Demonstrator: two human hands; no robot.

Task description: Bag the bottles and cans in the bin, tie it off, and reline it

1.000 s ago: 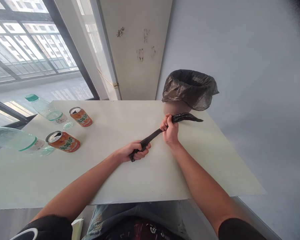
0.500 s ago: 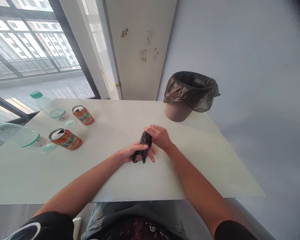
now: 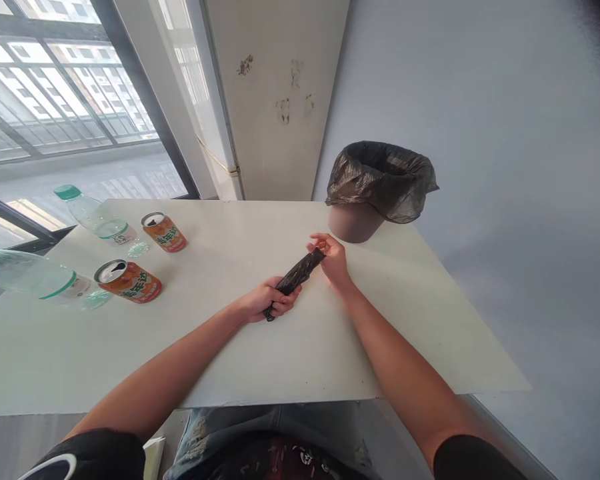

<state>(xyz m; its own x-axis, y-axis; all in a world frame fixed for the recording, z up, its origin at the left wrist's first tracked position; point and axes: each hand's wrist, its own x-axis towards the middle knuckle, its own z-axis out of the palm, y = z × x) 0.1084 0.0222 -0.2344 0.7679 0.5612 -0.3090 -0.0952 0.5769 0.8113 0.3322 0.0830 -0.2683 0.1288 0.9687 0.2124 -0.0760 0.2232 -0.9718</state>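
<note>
A black plastic bag [image 3: 300, 274], bunched into a narrow roll, stretches diagonally between my hands just over the table. My left hand [image 3: 270, 299] is closed around its lower part, and a short crumpled end pokes out below the fingers. At the upper end, my right hand [image 3: 331, 259] has its fingers bent around the bag's tip, partly spread; the thumb is hard to make out. Beyond my right hand stands a brownish bin [image 3: 355, 224], lined with a dark, thin bag [image 3: 405, 193] folded over its rim.
On the left of the white table [image 3: 220, 360] lie two clear bottles with green caps, one farther back [image 3: 93, 215] and one nearer [image 3: 30, 272]. Beside them are two orange drink cans [image 3: 164, 233], [image 3: 129, 281]. A grey wall [image 3: 505, 167] runs along the right.
The black bag has gone from a drooping bunch to a straighter, longer roll. My left fingers have closed around it, and my right hand has moved slightly up and right, turning over.
</note>
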